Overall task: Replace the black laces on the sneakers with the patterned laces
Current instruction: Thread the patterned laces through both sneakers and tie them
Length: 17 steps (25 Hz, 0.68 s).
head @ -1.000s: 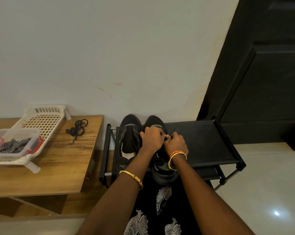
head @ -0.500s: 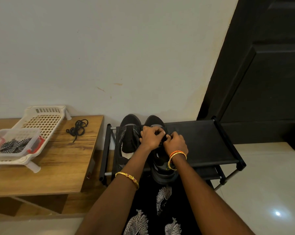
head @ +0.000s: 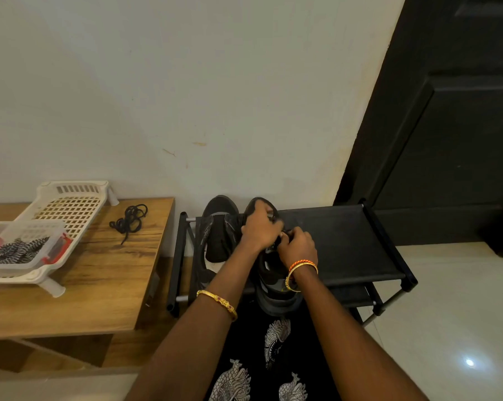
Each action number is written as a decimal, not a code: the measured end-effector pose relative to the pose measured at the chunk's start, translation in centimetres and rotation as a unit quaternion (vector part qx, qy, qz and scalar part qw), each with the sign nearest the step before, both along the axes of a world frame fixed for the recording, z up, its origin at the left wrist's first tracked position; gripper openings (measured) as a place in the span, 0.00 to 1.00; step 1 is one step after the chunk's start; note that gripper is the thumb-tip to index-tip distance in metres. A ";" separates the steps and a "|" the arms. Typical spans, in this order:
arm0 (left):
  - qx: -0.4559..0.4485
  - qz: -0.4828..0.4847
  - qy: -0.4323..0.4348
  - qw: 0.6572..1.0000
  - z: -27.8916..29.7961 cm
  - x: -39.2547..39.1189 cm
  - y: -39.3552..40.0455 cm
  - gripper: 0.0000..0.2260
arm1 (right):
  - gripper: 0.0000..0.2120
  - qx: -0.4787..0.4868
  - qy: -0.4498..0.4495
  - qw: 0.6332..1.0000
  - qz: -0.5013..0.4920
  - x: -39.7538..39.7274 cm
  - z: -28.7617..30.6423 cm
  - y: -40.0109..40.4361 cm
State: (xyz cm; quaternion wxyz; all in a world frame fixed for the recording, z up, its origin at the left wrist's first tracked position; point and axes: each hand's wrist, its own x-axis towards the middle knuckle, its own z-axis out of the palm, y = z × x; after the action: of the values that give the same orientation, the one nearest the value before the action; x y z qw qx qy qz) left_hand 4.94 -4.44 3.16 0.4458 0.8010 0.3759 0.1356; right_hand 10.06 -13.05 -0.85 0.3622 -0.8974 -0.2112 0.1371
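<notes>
Left hand (head: 260, 231) steadies right sneaker (head: 276, 287) mid-frame; right hand (head: 298, 247) pinches black lace, likely unthreading; exact grip unclear

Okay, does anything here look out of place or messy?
Only small things. A loose black lace lies tangled on the wooden table, beside the white basket, not in it. The left sneaker gapes with no lace showing. Nothing looks spilled or damaged.

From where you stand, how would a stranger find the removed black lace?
Look at the wooden table left of the shoe rack. Near its back right corner, beside the white basket, lies the black lace, a loose plain tangle, unlike the striped laces boxed nearby.
</notes>
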 end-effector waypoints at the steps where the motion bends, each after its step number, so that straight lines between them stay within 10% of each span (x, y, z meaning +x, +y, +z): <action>1: 0.069 -0.017 0.068 0.995 -1.0 -0.2 -0.2 0.09 | 0.11 0.011 0.006 1.000 0.003 0.1 -0.1 -0.1; 10: 0.113 0.017 0.076 0.991 -4.7 -0.6 -0.1 0.09 | 0.10 0.047 0.022 0.999 -0.015 0.5 -1.0 0.0; 17: 0.020 0.133 -0.136 0.982 -0.4 -1.1 -0.5 0.08 | 0.11 0.051 0.025 0.998 -0.021 0.6 -1.3 0.1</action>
State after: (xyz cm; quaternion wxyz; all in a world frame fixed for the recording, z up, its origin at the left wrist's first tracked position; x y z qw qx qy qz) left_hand 3.80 -4.92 2.75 0.4549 0.7267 0.4120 0.3087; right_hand 10.65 -12.92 -2.16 0.4156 -0.8784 -0.1899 0.1404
